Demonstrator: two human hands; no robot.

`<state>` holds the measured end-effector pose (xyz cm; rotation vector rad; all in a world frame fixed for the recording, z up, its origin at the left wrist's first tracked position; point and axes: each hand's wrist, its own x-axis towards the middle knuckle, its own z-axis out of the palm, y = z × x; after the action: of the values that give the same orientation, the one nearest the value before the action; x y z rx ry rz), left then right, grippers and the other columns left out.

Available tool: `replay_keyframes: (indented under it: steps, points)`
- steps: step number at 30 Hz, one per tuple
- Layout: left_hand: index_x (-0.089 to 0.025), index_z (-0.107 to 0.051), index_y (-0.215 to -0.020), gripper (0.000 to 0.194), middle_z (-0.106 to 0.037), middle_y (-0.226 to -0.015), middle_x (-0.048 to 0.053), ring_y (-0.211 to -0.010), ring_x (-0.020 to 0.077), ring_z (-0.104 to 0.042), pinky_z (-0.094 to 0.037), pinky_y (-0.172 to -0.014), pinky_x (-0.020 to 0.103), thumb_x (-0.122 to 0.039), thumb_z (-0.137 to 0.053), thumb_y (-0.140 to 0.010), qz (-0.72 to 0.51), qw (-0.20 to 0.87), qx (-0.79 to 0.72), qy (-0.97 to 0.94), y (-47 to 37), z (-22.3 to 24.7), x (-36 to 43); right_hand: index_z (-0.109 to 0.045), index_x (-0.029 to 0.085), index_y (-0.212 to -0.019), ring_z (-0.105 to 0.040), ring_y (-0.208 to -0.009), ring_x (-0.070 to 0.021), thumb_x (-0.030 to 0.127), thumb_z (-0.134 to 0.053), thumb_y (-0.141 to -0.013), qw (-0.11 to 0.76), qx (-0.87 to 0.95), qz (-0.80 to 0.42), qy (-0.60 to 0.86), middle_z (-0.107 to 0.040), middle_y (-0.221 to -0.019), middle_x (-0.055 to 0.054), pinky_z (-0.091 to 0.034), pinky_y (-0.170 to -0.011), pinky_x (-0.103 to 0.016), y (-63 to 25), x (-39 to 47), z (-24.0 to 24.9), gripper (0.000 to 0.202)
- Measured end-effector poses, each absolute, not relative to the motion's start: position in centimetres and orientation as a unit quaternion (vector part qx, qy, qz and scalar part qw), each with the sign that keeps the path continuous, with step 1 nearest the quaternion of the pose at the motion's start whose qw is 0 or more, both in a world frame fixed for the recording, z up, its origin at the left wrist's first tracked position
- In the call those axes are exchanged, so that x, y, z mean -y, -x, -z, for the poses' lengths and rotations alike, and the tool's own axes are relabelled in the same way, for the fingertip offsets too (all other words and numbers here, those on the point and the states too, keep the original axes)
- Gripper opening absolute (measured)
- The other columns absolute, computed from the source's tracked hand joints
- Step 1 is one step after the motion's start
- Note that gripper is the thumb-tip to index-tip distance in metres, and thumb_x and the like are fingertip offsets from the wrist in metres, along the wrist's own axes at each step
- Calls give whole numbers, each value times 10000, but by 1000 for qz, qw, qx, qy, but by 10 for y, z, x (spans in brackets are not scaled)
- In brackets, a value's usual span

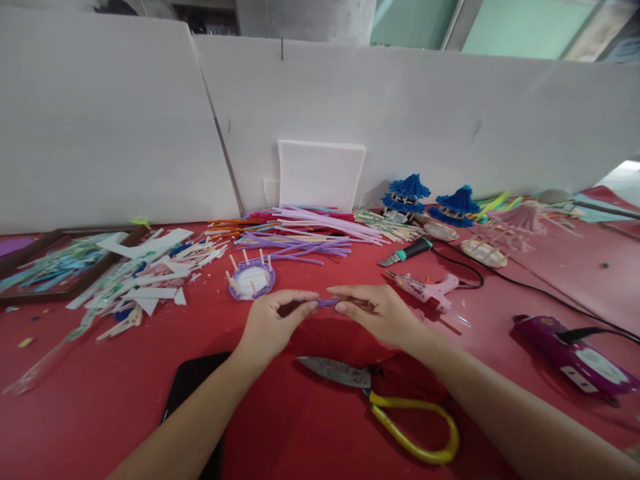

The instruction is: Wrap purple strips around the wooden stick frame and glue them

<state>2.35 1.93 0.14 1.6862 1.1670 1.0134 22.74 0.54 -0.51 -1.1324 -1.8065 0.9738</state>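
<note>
Between my two hands, above the red table, is a short purple stick piece (327, 303). My left hand (273, 323) pinches its left end between thumb and fingers. At its right end, the thumb and fingers of my right hand (383, 313) are closed on it. A round white base with a purple rim and several upright pale pegs (253, 279) stands just beyond my left hand. Scissors with yellow handles (415, 427) lie nearer, below my right hand. Purple sticks (300, 245) lie in a pile behind the hands.
A pink glue gun (427, 288) and a green-black cutter (410, 251) lie right of centre. Farther right is a purple power strip (577, 357) with a cable. Paper scraps (155, 267) cover the left side. Blue-roofed models (406, 193) stand behind. A black phone (195, 380) lies under my left forearm.
</note>
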Motion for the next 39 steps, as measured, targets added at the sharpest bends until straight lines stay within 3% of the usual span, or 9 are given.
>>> replay_keyframes:
  steps: [5,9,15,19,26,29,32,34,39]
  points:
    - [-185,-743,-858,192,-767,-871,45,-811,194,-707,-558,-778,305,-308,-683,-722,-407,414,-457,-674,-21,-2,-19,-729,163,-922,-714,-689,-199,434,-712,-697,416,543,-585,435,-746,-761,-53,-588,-671,-339,-220,-6,10,353]
    - [-194,-749,-845,178,-768,-860,40,-800,194,-712,-567,-754,297,-295,-696,-708,-384,460,-444,-666,-22,-2,-21,-734,171,-834,-703,-645,-168,391,-757,-657,450,530,-578,427,-735,-689,-26,-585,-685,-321,-218,-6,9,283]
    - [-191,-749,-840,199,-770,-815,44,-738,196,-718,-581,-704,305,-295,-720,-673,-359,563,-403,-626,-26,-2,-22,-715,170,-846,-700,-633,-159,367,-754,-673,452,550,-575,403,-729,-696,-18,-585,-651,-296,-222,-6,11,265]
    - [-193,-743,-864,211,-769,-856,49,-784,206,-714,-572,-737,316,-308,-703,-692,-358,529,-406,-653,-27,-2,-21,-709,182,-824,-698,-649,-164,389,-699,-733,452,588,-522,421,-729,-709,-27,-580,-659,-298,-222,-5,14,227]
    - [-230,-749,-827,166,-765,-851,28,-774,173,-697,-542,-730,282,-216,-588,-788,-373,294,-412,-777,-20,-2,-21,-705,174,-866,-685,-631,-167,352,-628,-794,418,653,-425,468,-724,-693,-38,-548,-630,-282,-229,-7,12,207]
    - [-243,-742,-877,200,-763,-901,19,-827,187,-694,-538,-761,306,-234,-555,-807,-364,221,-467,-775,-13,-2,-25,-688,182,-960,-684,-747,-187,275,-602,-814,391,701,-270,532,-729,-839,-64,-535,-689,-308,-247,-16,9,193]
    - [-255,-739,-890,203,-762,-916,11,-829,207,-695,-546,-741,320,-308,-561,-807,-324,191,-513,-772,-9,1,-30,-680,187,-988,-652,-874,-207,234,-606,-821,281,767,-112,566,-700,-968,-87,-501,-788,-339,-265,-26,9,188]
    - [-247,-734,-907,225,-760,-934,16,-845,214,-696,-543,-762,328,-320,-540,-821,-301,179,-523,-777,-10,4,-33,-686,178,-963,-636,-890,-215,225,-630,-807,233,792,-90,557,-691,-961,-92,-483,-813,-344,-271,-30,11,172]
    - [-202,-695,-987,274,-740,-1008,54,-929,221,-675,-509,-854,366,-257,-460,-858,-268,168,-505,-803,-13,11,-37,-682,176,-845,-623,-816,-182,115,-582,-819,203,814,-111,532,-689,-862,-61,-467,-787,-309,-266,-31,14,120]
